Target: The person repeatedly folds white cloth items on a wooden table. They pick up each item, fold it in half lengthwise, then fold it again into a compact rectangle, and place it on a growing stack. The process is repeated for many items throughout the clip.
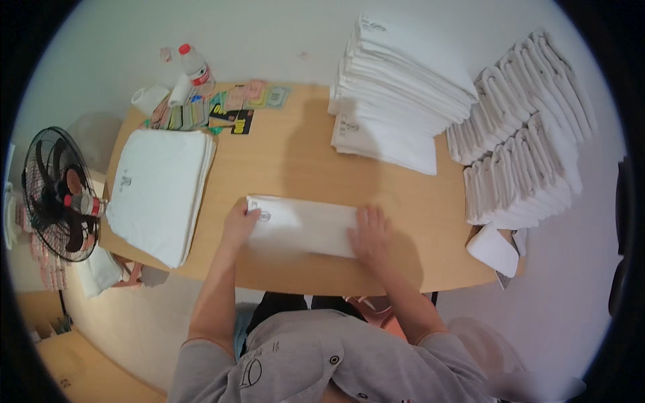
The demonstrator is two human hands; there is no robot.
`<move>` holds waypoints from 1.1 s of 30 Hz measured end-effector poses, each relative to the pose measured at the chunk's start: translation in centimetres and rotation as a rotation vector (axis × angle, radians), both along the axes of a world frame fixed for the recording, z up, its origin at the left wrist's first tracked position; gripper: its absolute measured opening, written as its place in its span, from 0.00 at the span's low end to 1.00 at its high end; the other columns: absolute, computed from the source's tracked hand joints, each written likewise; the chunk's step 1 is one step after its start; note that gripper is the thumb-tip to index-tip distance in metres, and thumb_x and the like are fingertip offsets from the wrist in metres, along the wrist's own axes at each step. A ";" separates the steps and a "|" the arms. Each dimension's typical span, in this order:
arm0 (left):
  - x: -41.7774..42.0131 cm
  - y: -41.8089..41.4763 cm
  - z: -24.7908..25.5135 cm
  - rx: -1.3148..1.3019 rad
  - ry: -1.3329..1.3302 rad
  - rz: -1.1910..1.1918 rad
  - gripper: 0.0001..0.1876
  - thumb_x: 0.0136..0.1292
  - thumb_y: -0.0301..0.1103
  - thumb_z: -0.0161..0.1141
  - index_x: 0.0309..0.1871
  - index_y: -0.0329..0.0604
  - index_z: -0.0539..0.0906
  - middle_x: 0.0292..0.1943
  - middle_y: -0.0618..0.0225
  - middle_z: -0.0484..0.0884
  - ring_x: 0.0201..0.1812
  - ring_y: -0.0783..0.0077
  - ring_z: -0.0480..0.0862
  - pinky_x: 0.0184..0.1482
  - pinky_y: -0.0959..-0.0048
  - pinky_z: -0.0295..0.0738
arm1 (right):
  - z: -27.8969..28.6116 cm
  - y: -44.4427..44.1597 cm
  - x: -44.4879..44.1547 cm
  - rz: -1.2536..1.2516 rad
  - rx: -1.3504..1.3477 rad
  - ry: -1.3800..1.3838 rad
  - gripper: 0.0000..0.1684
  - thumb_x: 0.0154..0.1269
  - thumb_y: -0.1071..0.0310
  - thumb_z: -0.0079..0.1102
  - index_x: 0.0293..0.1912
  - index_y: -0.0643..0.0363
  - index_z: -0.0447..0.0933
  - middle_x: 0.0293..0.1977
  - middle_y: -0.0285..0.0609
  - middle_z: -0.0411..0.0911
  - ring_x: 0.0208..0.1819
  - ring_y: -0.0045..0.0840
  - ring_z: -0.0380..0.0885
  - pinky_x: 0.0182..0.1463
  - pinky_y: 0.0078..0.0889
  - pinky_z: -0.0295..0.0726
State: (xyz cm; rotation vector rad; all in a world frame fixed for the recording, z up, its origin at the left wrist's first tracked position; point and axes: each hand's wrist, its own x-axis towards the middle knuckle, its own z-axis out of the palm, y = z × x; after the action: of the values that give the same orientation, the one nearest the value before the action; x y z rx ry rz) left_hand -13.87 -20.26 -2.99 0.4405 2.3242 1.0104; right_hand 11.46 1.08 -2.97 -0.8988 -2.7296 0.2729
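A white cloth (307, 226), folded into a narrow rectangle with a dark printed mark at its left end, lies in front of me on the wooden table. My left hand (240, 224) grips its left end, thumb on top and the other fingers mostly hidden. At the opposite end, my right hand (370, 234) touches the cloth, its fingers pointing away from me. That hand is blurred, so whether it pinches the edge or only rests there is unclear. The cloth's near edge is blurred too.
Flat white cloths (158, 191) are stacked left; a taller folded stack (403, 85) stands at back right, beside thick folded white cloths (519, 171). Colourful paper slips (252, 95), white rolls (150, 98) and a red-capped bottle (197, 70) sit at back left. A fan (58, 194) stands beyond the left edge.
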 end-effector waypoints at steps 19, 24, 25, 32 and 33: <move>-4.8 20.3 8.8 0.415 -0.299 -0.024 0.10 0.56 0.36 0.59 0.33 0.37 0.78 0.26 0.70 0.78 0.25 0.80 0.75 0.26 0.79 0.68 | 7.2 22.0 -1.0 -0.446 -0.564 0.655 0.19 0.61 0.57 0.49 0.28 0.65 0.70 0.21 0.39 0.70 0.25 0.19 0.65 0.29 0.29 0.65; -4.6 32.0 2.4 0.265 -0.216 -0.093 0.13 0.56 0.38 0.58 0.33 0.35 0.78 0.24 0.69 0.78 0.24 0.78 0.75 0.24 0.77 0.67 | -1.4 32.0 0.4 -0.562 -0.379 0.485 0.20 0.58 0.54 0.50 0.34 0.64 0.73 0.28 0.52 0.75 0.31 0.38 0.74 0.34 0.37 0.69; -3.3 33.2 -0.3 0.217 -0.087 -0.096 0.13 0.56 0.38 0.58 0.33 0.35 0.78 0.24 0.69 0.77 0.23 0.78 0.75 0.24 0.76 0.67 | -3.7 32.9 0.9 -0.599 -0.312 0.442 0.21 0.58 0.53 0.49 0.35 0.64 0.74 0.31 0.53 0.76 0.33 0.41 0.75 0.36 0.39 0.70; -5.2 31.2 -3.7 0.311 -0.177 0.015 0.12 0.55 0.38 0.57 0.31 0.36 0.78 0.22 0.65 0.77 0.23 0.74 0.75 0.26 0.72 0.69 | 0.4 32.0 -1.7 -0.577 -0.516 0.311 0.24 0.56 0.49 0.50 0.37 0.63 0.75 0.34 0.53 0.77 0.38 0.45 0.74 0.42 0.38 0.71; -4.9 31.4 -3.4 0.361 -0.242 0.015 0.12 0.55 0.38 0.57 0.31 0.35 0.77 0.21 0.66 0.77 0.23 0.74 0.75 0.26 0.72 0.68 | 1.0 32.1 -1.8 -0.582 -0.508 0.301 0.25 0.56 0.49 0.50 0.38 0.64 0.75 0.34 0.53 0.77 0.38 0.45 0.74 0.42 0.38 0.71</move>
State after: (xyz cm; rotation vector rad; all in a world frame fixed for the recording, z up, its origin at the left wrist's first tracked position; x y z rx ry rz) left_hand -18.79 11.10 -6.42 0.4130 1.9378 1.4144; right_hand 9.66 33.15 -1.97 -1.5781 -2.0348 0.9109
